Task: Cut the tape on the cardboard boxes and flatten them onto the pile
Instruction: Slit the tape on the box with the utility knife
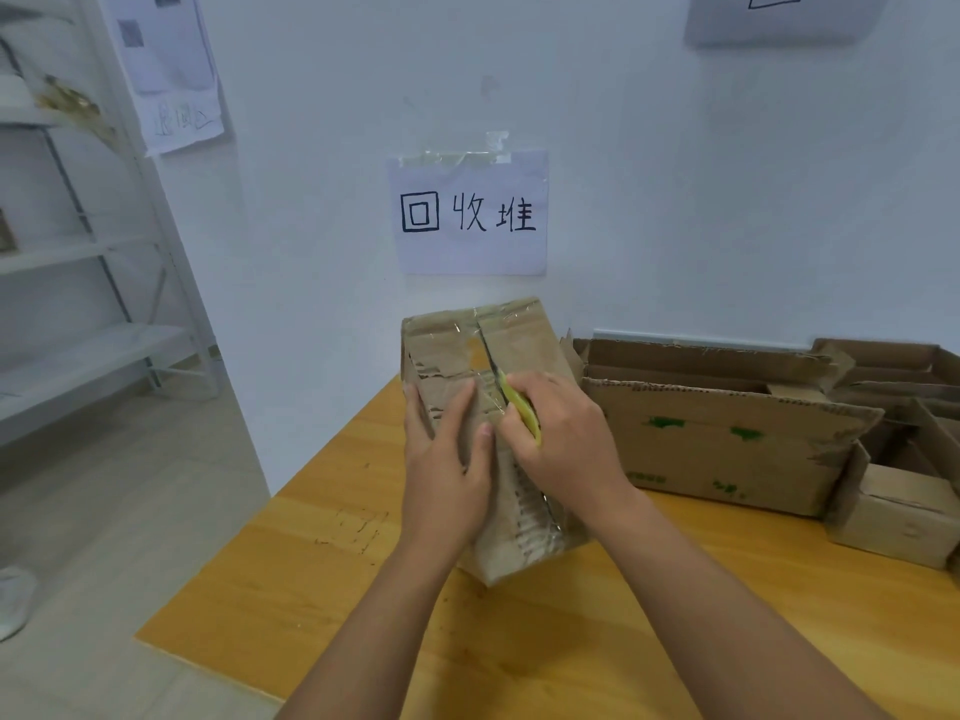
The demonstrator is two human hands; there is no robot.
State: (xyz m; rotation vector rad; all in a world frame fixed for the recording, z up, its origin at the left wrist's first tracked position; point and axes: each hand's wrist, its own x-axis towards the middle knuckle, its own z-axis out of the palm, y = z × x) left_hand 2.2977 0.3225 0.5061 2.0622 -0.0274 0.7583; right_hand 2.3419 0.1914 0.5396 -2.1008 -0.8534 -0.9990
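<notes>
Head view of a box-opening step. The wooden table (322, 589) stands against a white wall, where a handwritten paper sign (470, 215) is taped just above the working area. At right on the table lie opened cardboard boxes (727, 433), partly collapsed and leaning on one another; this is judged to be the pile that receives each flattened box, so it sits within easy reach. Near the table's left edge stands the taped box (483, 366), its top face tilted toward the viewer, which exposes the central seam under clear tape (485, 324). The left hand (447, 459) rests flat on the top face just left of the seam, fingers straight and pressed together, thumb alongside; this appears to brace the box against the pull of the blade while keeping the fingers off the cutting line. The right hand (561, 439) is curled round a yellow-handled cutter (522, 407), whose dark blade meets the seam about midway along it. Beyond the blade the seam shows as a dark open slit, so the far half is judged already cut, with the near half still to do. A white shelf unit (104, 283) stands at left on the floor.
</notes>
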